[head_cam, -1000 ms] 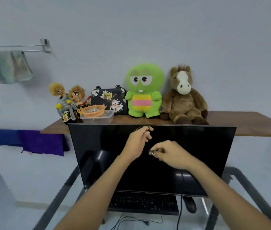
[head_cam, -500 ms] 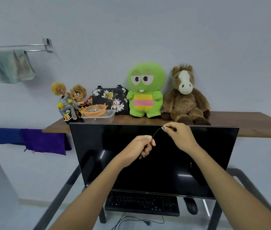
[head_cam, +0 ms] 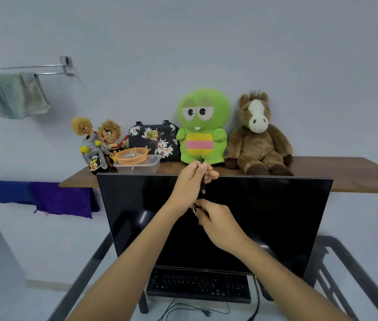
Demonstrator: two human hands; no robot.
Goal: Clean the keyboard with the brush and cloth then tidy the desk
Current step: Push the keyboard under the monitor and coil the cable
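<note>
- Since half a second ago, right hand (head_cam: 216, 222) dropped from the monitor's top edge to mid-screen; left hand (head_cam: 191, 181) risen to that top edge, so the two have swapped heights.
- Nearest: one black keyboard (head_cam: 198, 284) flat on the glass desk (head_cam: 355, 272), under the lower edge of the monitor (head_cam: 264, 218); brush and cleaning cloth for it not to be made out.
- One thin black cable (head_cam: 197, 310) looped loose on the glass in front of the keyboard.
- Two bare forearms reaching up from the bottom edge, hands meeting before the dark screen.
- Right hand lower, fingers curled together around something small and dark with a glint of metal; too small to name.
- Left hand just above it, fingers pinched on a short dark cable end (head_cam: 203, 185) that hangs down with a metal plug at its tip.
- One monitor, screen off, upright across the middle.
- Behind it, one wooden shelf (head_cam: 336, 174) carrying: one clear plastic tub (head_cam: 138, 166) with one orange basket (head_cam: 131, 155) set on it, two spiky-haired dolls (head_cam: 97, 142) touching each other, one floral black bag (head_cam: 153, 140), one green plush figure (head_cam: 203, 126), one brown plush horse (head_cam: 258, 135).
- Farthest, on the wall: one metal towel rail (head_cam: 44, 67) with one pale green towel (head_cam: 16, 95) draped over it; lower left, one blue and purple cloth (head_cam: 44, 198) hanging.
</note>
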